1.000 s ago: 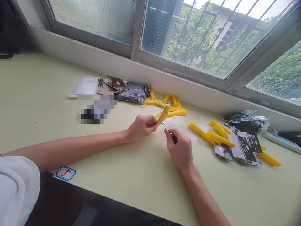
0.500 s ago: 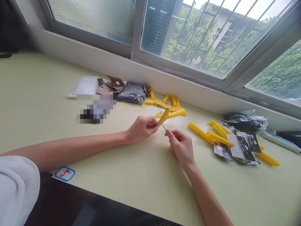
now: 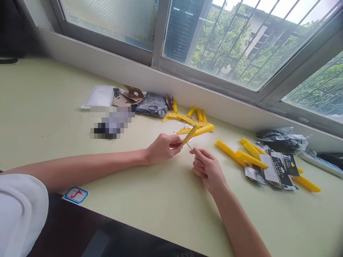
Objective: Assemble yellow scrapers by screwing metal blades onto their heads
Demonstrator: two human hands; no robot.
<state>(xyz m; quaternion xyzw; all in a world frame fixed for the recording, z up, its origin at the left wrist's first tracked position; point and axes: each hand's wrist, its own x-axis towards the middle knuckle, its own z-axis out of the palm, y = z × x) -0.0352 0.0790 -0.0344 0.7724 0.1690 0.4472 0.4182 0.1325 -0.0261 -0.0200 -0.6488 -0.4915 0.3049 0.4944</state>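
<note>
My left hand (image 3: 167,147) pinches the lower end of a yellow plastic T-shaped scraper (image 3: 190,134), held up off the table with its head tilted. Between the fingertips of my right hand (image 3: 207,166) is a thin metal rod (image 3: 189,146), perhaps a hex key. The rod's tip meets the near side of the scraper; the exact contact is too small to make out. Just behind the hands lie more yellow T-shaped pieces (image 3: 175,113), handles pointing toward the window, with small bits around them.
At right are yellow handles (image 3: 230,152) among black-and-white packaging cards (image 3: 278,169), with a bagged black item (image 3: 282,140) behind. A dark plastic-wrapped package (image 3: 151,104), brown cardboard (image 3: 132,93) and a white packet (image 3: 99,96) lie along the sill. A sticker (image 3: 76,195) marks the table's front edge.
The view has shifted slightly. My right hand and the rod have turned a little against the scraper, and its fingers are more curled. My left hand keeps its grip.
</note>
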